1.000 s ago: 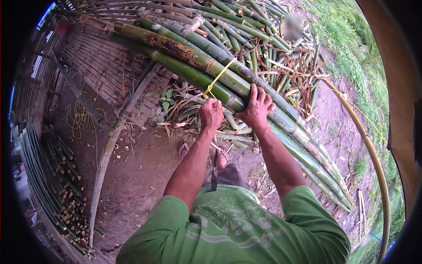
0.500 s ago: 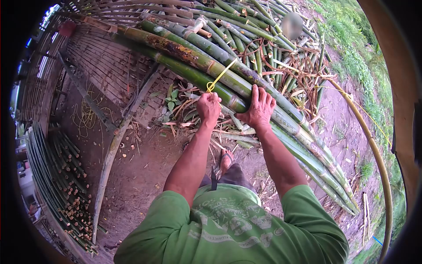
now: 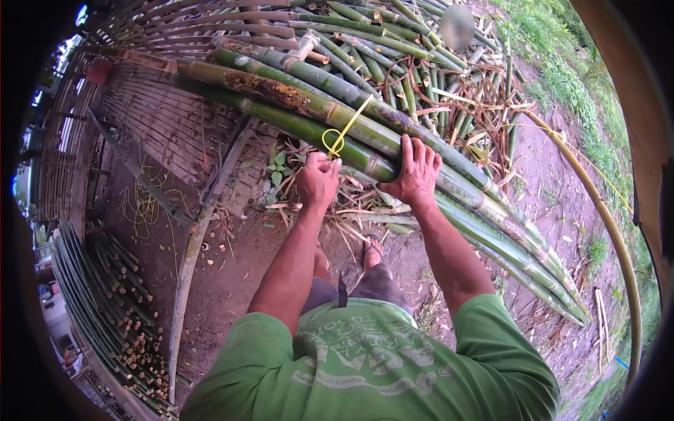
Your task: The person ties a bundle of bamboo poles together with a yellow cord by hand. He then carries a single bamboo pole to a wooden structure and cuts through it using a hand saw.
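Several thick green bamboo poles [image 3: 351,112] lie side by side in a bundle slanting across the view. A yellow strap [image 3: 351,122] crosses the bundle and ends in a loose loop on its near side. Just below that loop, my left hand [image 3: 317,184] has its fingers curled together at the strap's lower end. The tail inside the fingers is mostly hidden. My right hand [image 3: 415,174] lies on the nearest poles to the right of the loop, its fingers stretched over them and its thumb apart.
Behind the bundle is a heap of cut bamboo [image 3: 393,49]. Thin bamboo stalks [image 3: 105,295] are stacked at lower left. A wooden post [image 3: 193,259] and tangled yellow cord [image 3: 144,203] are on the left. A bent pole [image 3: 597,210] curves along the right.
My left hand has moved slightly left and down, and the yellow loop looks wider. My right hand stays on the poles. The view has shifted a little.
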`<state>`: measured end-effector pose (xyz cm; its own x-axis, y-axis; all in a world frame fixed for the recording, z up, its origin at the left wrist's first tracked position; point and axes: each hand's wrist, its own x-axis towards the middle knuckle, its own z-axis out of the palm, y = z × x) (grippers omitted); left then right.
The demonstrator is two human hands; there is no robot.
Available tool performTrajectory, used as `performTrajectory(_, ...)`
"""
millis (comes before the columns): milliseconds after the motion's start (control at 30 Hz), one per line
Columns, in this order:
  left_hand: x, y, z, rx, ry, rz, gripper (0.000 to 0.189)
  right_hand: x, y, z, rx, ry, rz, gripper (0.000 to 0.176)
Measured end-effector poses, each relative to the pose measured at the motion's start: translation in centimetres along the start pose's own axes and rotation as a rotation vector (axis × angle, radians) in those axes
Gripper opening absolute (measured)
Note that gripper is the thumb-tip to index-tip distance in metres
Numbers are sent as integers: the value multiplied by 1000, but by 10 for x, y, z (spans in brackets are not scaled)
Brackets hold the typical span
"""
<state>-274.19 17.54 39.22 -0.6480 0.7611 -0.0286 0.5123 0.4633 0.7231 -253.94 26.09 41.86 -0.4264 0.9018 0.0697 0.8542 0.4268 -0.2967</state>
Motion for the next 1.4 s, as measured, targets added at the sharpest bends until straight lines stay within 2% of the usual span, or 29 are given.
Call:
performTrajectory(33, 1, 2, -6, 9, 86, 215, 35, -1, 0, 1, -9, 30, -9, 121)
performTrajectory(67, 2, 7, -9, 19, 67, 326, 33, -2, 0, 2, -20, 59, -20, 121)
performTrajectory(233, 9, 17, -2, 158, -74, 330, 22, -3, 1, 2, -14, 63, -18, 121)
performTrajectory(333, -1, 14, -10, 212, -178, 484, 25, -5, 0, 2, -13, 71, -13, 121)
performTrajectory(367, -4, 1, -9, 153, -210, 522, 33, -6, 0, 4, -14, 71, -11, 121)
performTrajectory(467, -37, -22, -36, 265, -264, 586, 36, -6, 0, 3, -9, 74, -12, 121)
performTrajectory(533, -79, -62, -48, 183, -449, 525, 39, -3, 1, 3, -19, 70, -11, 121)
performTrajectory(633, -91, -58, -70, -197, -699, 579, 44, -5, 0, 5, -16, 60, -2, 122)
performTrajectory(733, -66, -51, -59, -734, -582, 21, 48, -5, -3, 4, -18, 51, 7, 124)
performTrajectory(800, -28, -29, -45, -941, -358, -463, 45, -5, -5, 5, -27, 40, 15, 124)
performTrajectory(867, -7, -18, -20, -924, -456, -569, 40, -6, -9, 3, -45, 45, 14, 123)
performTrajectory(900, -9, -12, -6, -922, -482, -553, 35, -6, -10, 4, -46, 52, 11, 122)
performTrajectory(933, -9, -9, 6, -1058, -479, -607, 31, -5, -10, 5, -45, 64, 10, 122)
performTrajectory(1000, -13, -2, 23, -1250, -403, -703, 25, -5, -11, 4, -31, 106, -22, 120)
performTrajectory(1100, -17, 6, 37, -1436, -249, -711, 11, -5, -10, 5, -31, 105, -34, 118)
performTrajectory(1233, -21, 0, 43, -1473, -151, -738, 8, -3, -10, 6, -33, 113, -35, 117)
performTrajectory(1400, -11, -7, 51, -1417, -60, -669, 9, -2, -7, 9, -29, 128, -46, 116)
